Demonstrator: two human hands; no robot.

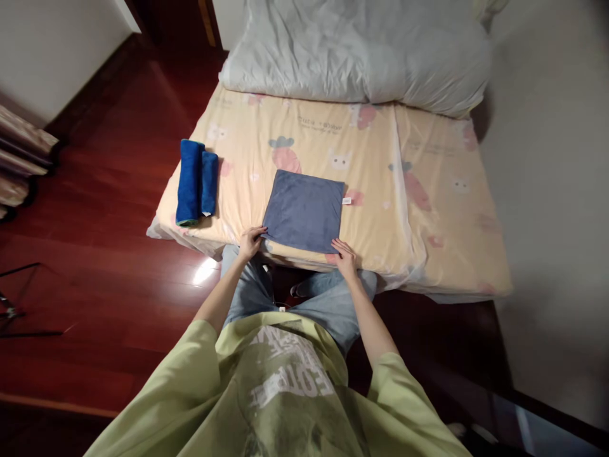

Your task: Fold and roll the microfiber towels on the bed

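A grey-blue square cloth [304, 211] lies flat on the bed, a small white tag sticking out at its right edge. My left hand [250, 243] pinches its near left corner. At the near right corner, my right hand [345, 259] grips the cloth with the fingers on top; the thumb is hidden. To the left of the cloth, two rolled bright blue towels rest side by side: a longer roll [189, 181] with a green edge at its near end, and a shorter roll [209, 183].
The bed [447, 228] has a yellow sheet printed with carrots and rabbits, under a clear, wrinkled cover. A bulky light grey quilt [356, 51] is heaped along its far side. A wall [552, 190] stands at the right. Thin black stand legs [14, 311] are on the left floor.
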